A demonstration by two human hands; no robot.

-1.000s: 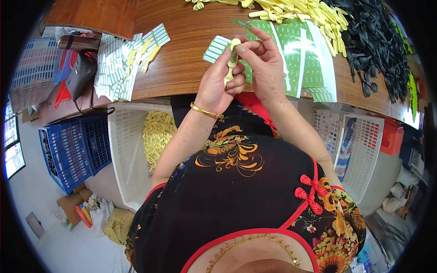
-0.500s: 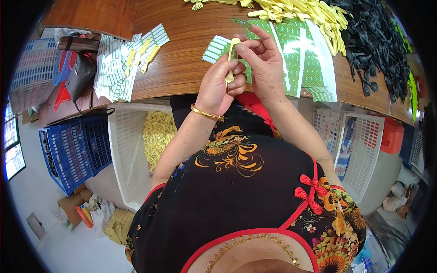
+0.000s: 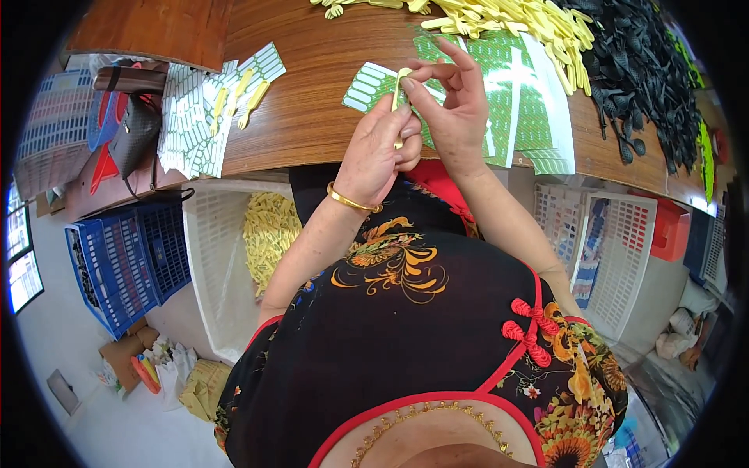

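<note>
Yellow plastic is what both hands work on: a small pale yellow piece (image 3: 401, 86) is pinched between the left hand (image 3: 380, 144) and the right hand (image 3: 452, 105), held just above the near edge of the wooden table (image 3: 312, 109). The left grip is closed round the lower end of the piece, and the right thumb and forefinger are closed on its top, beside a green label sheet (image 3: 370, 84). To do this well, the fingers should probably hold the piece steady and press any label flat from one end, so that it sits straight. More green label sheets (image 3: 515, 93) lie under and beyond the hands. A heap of yellow pieces (image 3: 507, 19) runs along the far edge, with a pile of black pieces (image 3: 640, 70) toward the right far corner. White sheets (image 3: 191, 117) sit at the left edge. Below the table stand a white basket (image 3: 211, 265) with yellow pieces in it and a blue crate (image 3: 117, 265); nothing crowds the hands.
</note>
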